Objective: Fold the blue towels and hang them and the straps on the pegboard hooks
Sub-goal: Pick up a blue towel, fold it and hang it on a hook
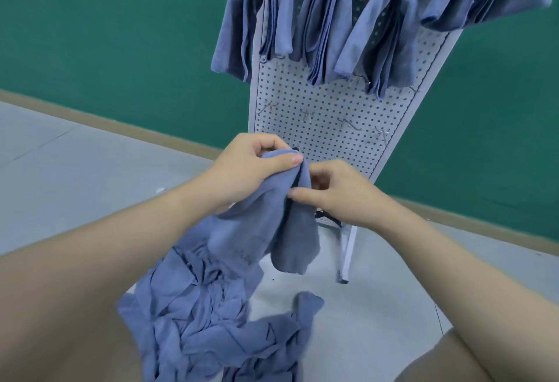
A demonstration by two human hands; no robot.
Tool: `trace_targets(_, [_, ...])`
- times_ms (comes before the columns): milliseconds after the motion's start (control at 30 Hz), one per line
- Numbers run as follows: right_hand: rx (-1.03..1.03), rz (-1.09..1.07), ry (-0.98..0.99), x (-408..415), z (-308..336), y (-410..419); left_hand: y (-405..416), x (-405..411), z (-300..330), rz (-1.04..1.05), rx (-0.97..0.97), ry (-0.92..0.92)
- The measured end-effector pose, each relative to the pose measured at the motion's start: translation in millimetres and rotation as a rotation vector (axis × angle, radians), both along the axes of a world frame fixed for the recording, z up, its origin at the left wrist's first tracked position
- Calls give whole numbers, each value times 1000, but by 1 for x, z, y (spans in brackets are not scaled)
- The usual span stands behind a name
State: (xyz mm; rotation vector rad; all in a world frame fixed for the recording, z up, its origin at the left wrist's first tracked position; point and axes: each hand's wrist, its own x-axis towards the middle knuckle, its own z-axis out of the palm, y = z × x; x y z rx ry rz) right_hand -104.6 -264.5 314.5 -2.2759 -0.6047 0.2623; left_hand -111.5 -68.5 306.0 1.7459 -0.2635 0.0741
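**mopbucket:** So where was the towel at that point?

**pegfan22:** Up in both hands, right in front of the lower part of the white pegboard (pixel 326 103). The left hand (pixel 248 167) had the top of the blue towel (pixel 272 224) pinched, thumb on the near side and fingers curled over the far side of the bunched edge. The right hand (pixel 338 191) was just beside it, thumb and curled fingers nipping the same towel a bit lower, along a fold with a dark seam showing. The rest of it hung down in two loose lobes, clear of the floor (pixel 363 321).

**mopbucket:** And the others?

**pegfan22:** A whole crumpled pile of blue towels (pixel 196 321) sat on the grey floor under the left forearm, reaching out of the bottom of the shot. Folded towels (pixel 326 25) were already draped in a row across the top of the board, hanging well above the hands.

**mopbucket:** Any hooks free?

**pegfan22:** Yeah, a row of bare metal hooks (pixel 307 115) sat between the hung towels and the hands. Something dark peeked out near the board's base behind the right hand, might've been a strap, honestly couldn't tell. Green wall (pixel 121 49) behind it all.
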Motion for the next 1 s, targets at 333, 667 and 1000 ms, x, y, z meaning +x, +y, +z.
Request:
trace_targets(333, [170, -254, -70, 29, -5, 7, 15, 24, -17, -49, 105, 208])
trace_targets(667, [18, -374, -173, 43, -28, 19, 20, 21, -7, 43, 70, 182])
trace_targets(1000, [116, -75, 37, 8, -1, 34, 15, 15, 3, 46, -184, 131])
